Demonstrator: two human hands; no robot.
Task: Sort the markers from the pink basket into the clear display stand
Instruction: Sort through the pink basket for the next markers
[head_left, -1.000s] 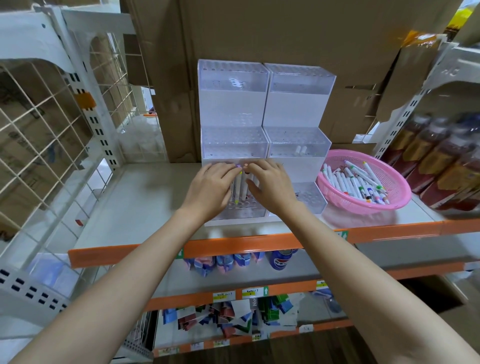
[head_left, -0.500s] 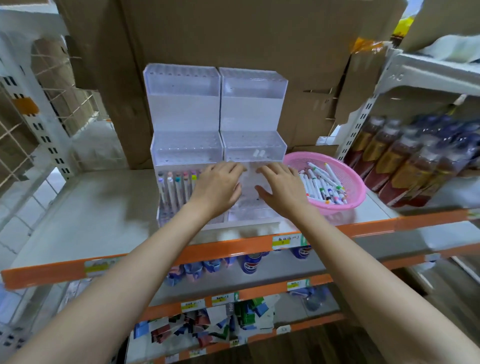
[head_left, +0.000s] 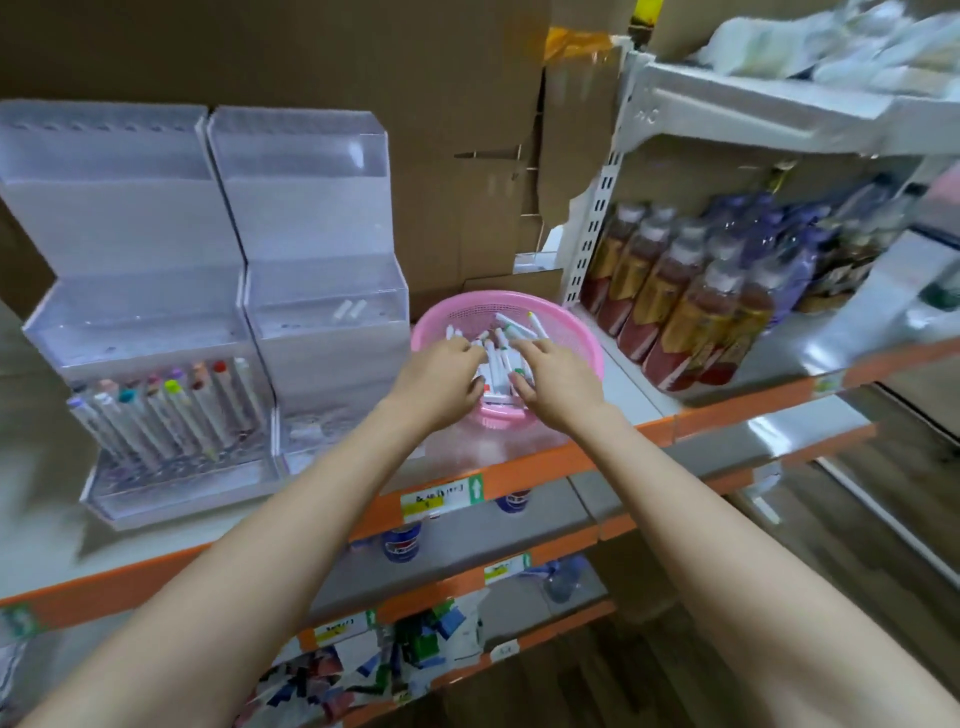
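Note:
The pink basket (head_left: 574, 332) sits on the shelf right of the clear display stand (head_left: 311, 234) and holds several white markers (head_left: 498, 358) with coloured caps. Both my hands reach into it. My left hand (head_left: 441, 382) has its fingers bent down onto the left side of the pile. My right hand (head_left: 558, 384) has its fingers bent onto the right side, thumb by a green cap. Whether either hand grips a marker is hidden by the fingers. Several markers (head_left: 171, 415) stand upright in the stand's lowest left tier.
Shrink-wrapped drink bottles (head_left: 691, 306) stand on the shelf just right of the basket. Cardboard boxes (head_left: 415, 104) fill the back. The shelf's orange front edge (head_left: 519, 473) runs below my wrists, with cans and packets on lower shelves.
Both hands left the front of the display stand and moved right into the pink basket. My view swung right, so the stand now lies to the left.

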